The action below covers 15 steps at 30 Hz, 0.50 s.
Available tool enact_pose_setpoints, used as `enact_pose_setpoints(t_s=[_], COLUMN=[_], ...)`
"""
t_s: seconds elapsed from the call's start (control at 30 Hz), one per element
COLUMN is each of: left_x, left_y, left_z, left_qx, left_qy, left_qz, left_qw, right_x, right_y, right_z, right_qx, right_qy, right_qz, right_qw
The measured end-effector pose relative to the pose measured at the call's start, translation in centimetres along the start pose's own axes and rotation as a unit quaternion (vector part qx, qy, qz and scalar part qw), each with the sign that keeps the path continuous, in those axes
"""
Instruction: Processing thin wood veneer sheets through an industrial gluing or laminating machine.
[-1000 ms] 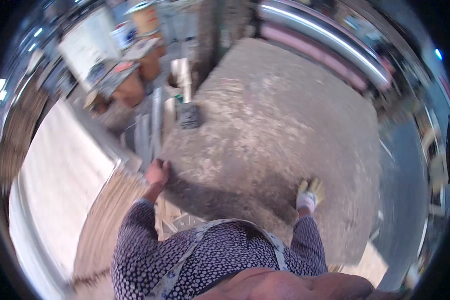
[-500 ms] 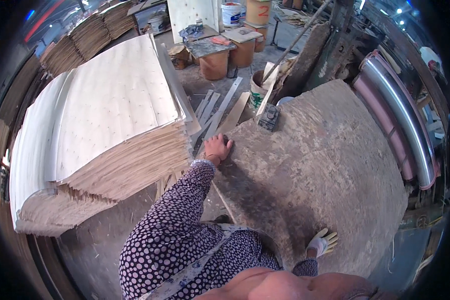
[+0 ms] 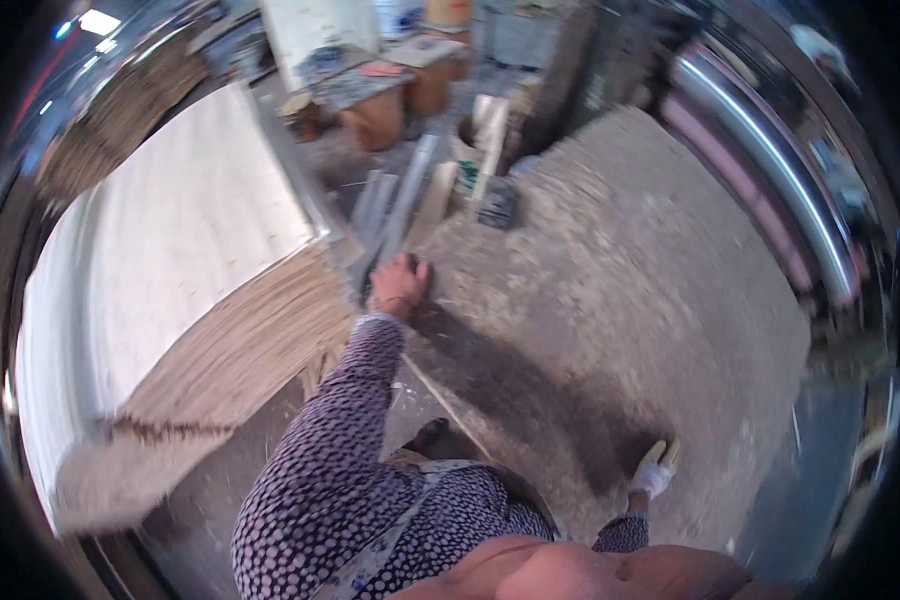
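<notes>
My bare left hand (image 3: 400, 284) rests on the left corner of a large worn board (image 3: 610, 270), its slightly blurred fingers over the edge. I make out nothing held in it. Low on the same board lies my right hand (image 3: 655, 472) in a pale glove, fingers extended and nothing in its grasp. Beside my left hand stands a thick stack of thin wood veneer sheets (image 3: 200, 190), white on top with ragged brown edges. A small dark block (image 3: 497, 203) sits at the board's far edge.
Metal and wood strips (image 3: 407, 195) lie beyond my left hand, near a bucket (image 3: 467, 160) with wood pieces. Orange-brown drums (image 3: 375, 118) stand farther back. A shiny roller (image 3: 770, 150) runs along the right, beside a pink one. A shoe (image 3: 428, 434) shows on the floor below.
The view has swung and blurred, shifting the far drums and strips left and upward. Both hands stay on the board; the right glove's fingers look closer together and point more upward.
</notes>
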<state>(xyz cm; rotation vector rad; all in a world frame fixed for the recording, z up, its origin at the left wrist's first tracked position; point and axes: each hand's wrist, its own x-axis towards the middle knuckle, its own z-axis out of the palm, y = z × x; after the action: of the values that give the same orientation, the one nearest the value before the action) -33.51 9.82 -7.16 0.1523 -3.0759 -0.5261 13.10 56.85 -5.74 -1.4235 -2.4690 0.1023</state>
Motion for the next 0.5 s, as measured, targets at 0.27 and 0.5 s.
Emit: enact_pose_setpoints(t_s=[0.27,0.5], left_x=[1.4,1.9], left_y=[2.1,6.0], left_z=[2.0,3.9], left_qx=[0.032,0.066], left_qy=[-0.010,-0.023], left_qz=[0.029,0.012], left_qw=[0.999,0.997], right_x=[-13.4,-6.7], right_y=[2.4,2.3], right_z=[-1.7,4.2], right_qx=[-0.178,-0.211], right_qy=[0.032,0.096], right_qz=[0.083,0.168], right_qw=[0.980,0.958])
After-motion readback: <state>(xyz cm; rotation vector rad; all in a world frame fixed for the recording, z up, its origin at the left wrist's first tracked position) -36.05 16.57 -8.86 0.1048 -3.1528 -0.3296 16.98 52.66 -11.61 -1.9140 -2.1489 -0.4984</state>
